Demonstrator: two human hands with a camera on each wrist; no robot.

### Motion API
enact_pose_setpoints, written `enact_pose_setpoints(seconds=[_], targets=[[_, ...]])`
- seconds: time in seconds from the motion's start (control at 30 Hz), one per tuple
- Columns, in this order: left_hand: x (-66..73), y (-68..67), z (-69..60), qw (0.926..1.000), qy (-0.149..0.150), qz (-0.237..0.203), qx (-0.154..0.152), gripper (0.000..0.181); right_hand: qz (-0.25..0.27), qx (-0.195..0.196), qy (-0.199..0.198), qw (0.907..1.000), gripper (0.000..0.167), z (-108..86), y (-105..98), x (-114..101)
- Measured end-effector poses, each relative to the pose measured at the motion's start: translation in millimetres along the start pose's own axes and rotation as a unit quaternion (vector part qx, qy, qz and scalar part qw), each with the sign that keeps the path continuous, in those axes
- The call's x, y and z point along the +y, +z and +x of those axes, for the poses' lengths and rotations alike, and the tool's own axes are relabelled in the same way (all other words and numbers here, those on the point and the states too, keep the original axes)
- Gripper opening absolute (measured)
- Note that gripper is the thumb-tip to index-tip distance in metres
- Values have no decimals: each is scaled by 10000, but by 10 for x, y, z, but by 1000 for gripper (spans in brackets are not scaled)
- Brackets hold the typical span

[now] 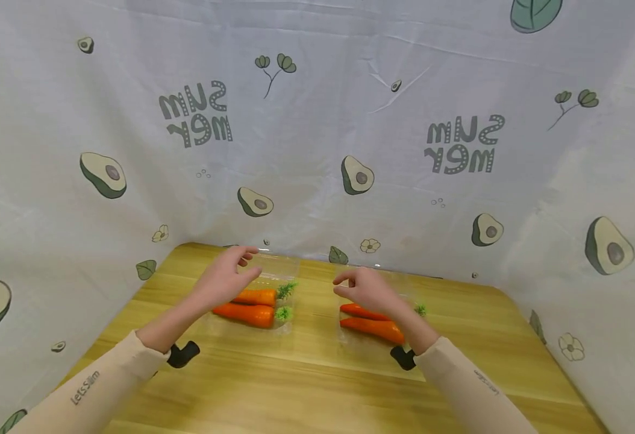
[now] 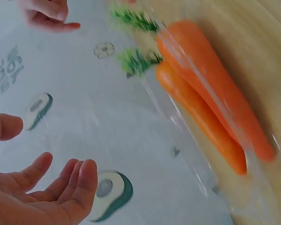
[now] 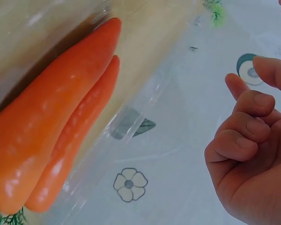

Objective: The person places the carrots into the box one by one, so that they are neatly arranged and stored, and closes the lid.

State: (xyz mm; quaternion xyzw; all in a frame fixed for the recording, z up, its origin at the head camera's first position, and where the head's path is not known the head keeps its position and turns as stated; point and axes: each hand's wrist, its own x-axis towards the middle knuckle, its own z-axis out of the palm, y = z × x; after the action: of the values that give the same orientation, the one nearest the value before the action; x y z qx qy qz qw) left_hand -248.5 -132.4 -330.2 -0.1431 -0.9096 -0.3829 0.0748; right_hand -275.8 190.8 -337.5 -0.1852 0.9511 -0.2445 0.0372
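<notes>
Two orange carrots (image 1: pixel 244 314) with green tops lie in a clear plastic container (image 1: pixel 279 265) at the left of the table, tops to the right. My left hand (image 1: pixel 229 277) hovers above its far part, fingers apart and gently bent, holding nothing. Two more carrots (image 1: pixel 374 328) lie at the right in another clear container (image 3: pixel 114 126), tips to the left. Over them my right hand (image 1: pixel 367 289) hangs with loosely curled fingers and nothing in them. In the left wrist view, a carrot (image 2: pixel 215 79) shows partly behind shiny plastic. The hand and forearm partly hide the right container in the head view.
The wooden table (image 1: pixel 296 386) meets a white cloth backdrop (image 1: pixel 306 120) printed with avocados, flowers and mirrored lettering. This cloth stands close behind the containers and along both sides. Black wrist mounts (image 1: pixel 183 354) stick out below the sleeves.
</notes>
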Motion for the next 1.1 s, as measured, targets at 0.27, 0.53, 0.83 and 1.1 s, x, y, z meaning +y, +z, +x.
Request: enact_pose_setpoints(seconds=[0.27,0.53,0.83,1.1], targets=[[-274,-255,81,9991,39,386,189,52,123,-45,-6,9999,24,208,72,-114],[-528,-359,217,9969,-148,770,-70,54,73,-67,-66,9999,28,432,94,-236],[-820,-409,387,9957,-582,494,-532,58,72,-30,96,9999,29,670,200,-289],[-987,-415,502,9888,-931,160,-1154,64,71,-102,276,9995,36,848,278,-301]])
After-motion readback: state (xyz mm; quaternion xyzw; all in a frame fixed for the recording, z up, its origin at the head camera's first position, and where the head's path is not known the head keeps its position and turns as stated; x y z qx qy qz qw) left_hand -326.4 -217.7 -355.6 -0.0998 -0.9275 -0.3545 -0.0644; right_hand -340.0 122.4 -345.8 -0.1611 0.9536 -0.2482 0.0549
